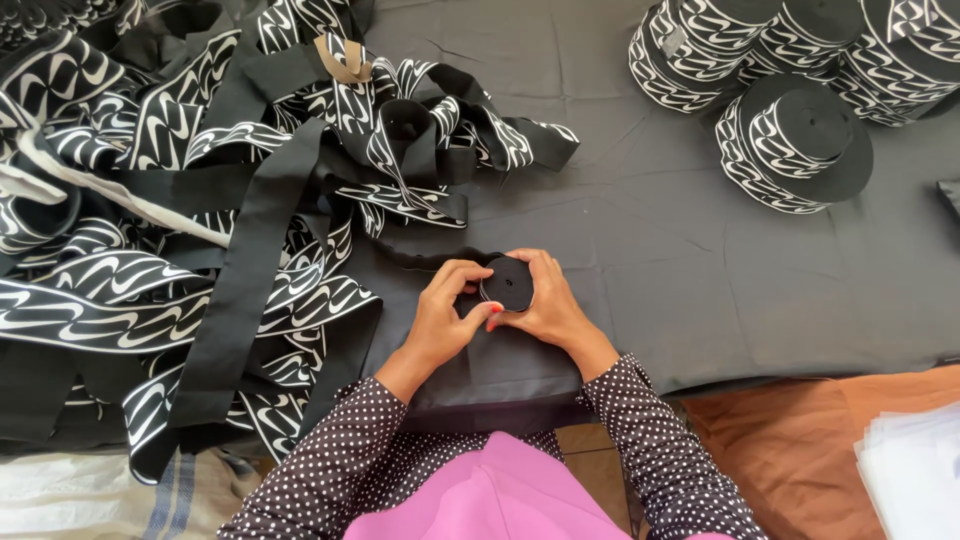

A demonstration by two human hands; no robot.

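looking down from the head camera, we saw both hands meeting over one small black roll of band (507,283), lying flat near the front edge of the dark cloth-covered table (660,250). the left hand (447,315) was curled about the roll's left side, fingers bent in and the thumb stretched toward its lower edge, touching it. the right hand (548,300) cupped the roll from the right, fingers arched over its top and right rim, closed loosely against it rather than spread. neither hand was flat or wide open; both pinched the roll between them. a black strip ran from the roll's left side back toward the loose heap of patterned band (200,230), black with white wavy marks, which filled the left part of the table and hung over its near edge. well apart, at the far right, stood a group of finished rolls (795,140) of the same patterned band, some stacked. both sleeves were dark with white dots, and pink cloth (490,500) showed below them. at the lower right corner lay a pile of white sheets (915,470) on a brown surface.
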